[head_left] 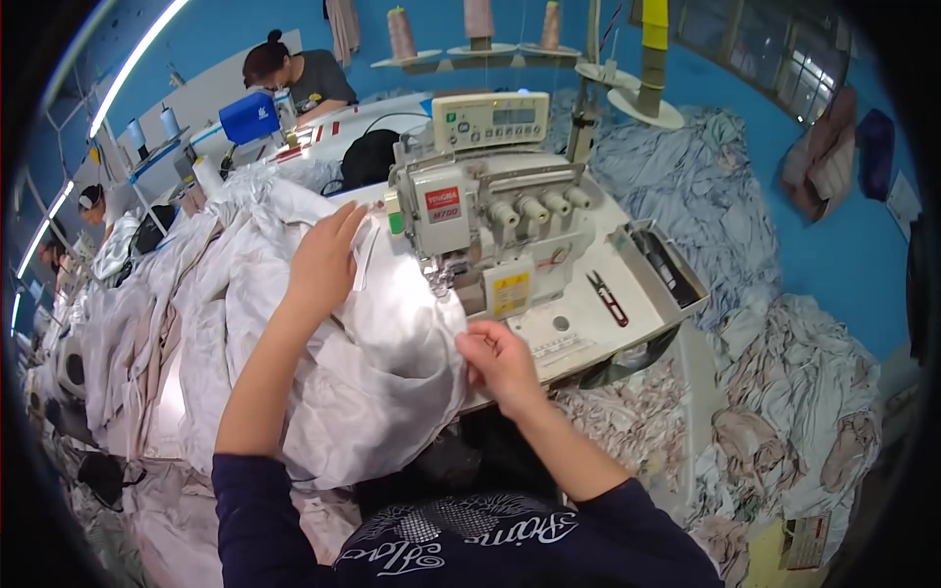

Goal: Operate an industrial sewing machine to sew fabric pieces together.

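Note:
White fabric [382, 392] spreads over the sewing table and hangs down its front edge. Part of it lies under the presser foot of an overlock sewing machine [438, 211], close to the needle area. My left hand [325, 260] rests flat on the cloth left of the machine, fingers stretched out toward the back. At the cloth's right edge, in front of the machine, my right hand [498, 363] pinches the fabric between thumb and fingers. A narrow white strip [367, 257] lies beside my left fingers.
Red-handled thread snips [610, 302] lie on the table's right side, beside a tray [667, 265] of dark items. Thread cones [401, 37] stand behind the machine. Heaped garments [784, 392] fill the right side. A co-worker [299, 78] bends over another machine at the back.

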{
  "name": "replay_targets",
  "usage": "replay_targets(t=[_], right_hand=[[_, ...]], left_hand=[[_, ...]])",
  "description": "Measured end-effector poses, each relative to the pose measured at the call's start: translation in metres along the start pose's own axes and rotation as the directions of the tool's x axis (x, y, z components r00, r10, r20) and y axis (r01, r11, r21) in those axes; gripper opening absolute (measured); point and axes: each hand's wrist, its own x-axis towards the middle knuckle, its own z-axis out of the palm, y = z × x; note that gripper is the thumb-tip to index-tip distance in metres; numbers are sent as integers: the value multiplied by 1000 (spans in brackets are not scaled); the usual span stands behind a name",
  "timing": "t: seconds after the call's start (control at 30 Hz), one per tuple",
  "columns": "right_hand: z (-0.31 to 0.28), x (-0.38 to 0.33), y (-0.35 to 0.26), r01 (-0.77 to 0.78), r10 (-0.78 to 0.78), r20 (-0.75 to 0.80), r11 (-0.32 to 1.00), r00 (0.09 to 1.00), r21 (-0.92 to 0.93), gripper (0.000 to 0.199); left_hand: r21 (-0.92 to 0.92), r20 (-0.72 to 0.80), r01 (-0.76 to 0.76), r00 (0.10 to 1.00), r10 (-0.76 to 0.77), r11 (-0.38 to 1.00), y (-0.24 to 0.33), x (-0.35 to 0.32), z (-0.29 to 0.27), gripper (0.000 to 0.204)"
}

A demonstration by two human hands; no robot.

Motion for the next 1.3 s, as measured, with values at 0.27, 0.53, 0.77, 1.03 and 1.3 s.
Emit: replay_targets(t=[0.27,0.53,0.77,1.03,1.3], right_hand=[[-22,-79,122,395,46,587,697,808,-598,58],[81,-71,144,164,42,726,964,687,-211,30],[91,-49,144,-79,430,567,839,703,-538,38],[103,-63,132,93,5,507,981,862,-168,30],[116,-60,95,-26,-46,688,995,724,94,34]], left_hand=[[-420,853,797,510,-111,435,93,-181,-101,33],[-169,169,865,497,-851,472,153,-316,-10,66],[132,-261,663,740,-619,737,104,-314,-17,53],[-194,-342,898,316,-885,395,138,-344,-23,77],[-167,-257,933,272,-927,319,101,-410,-1,72]])
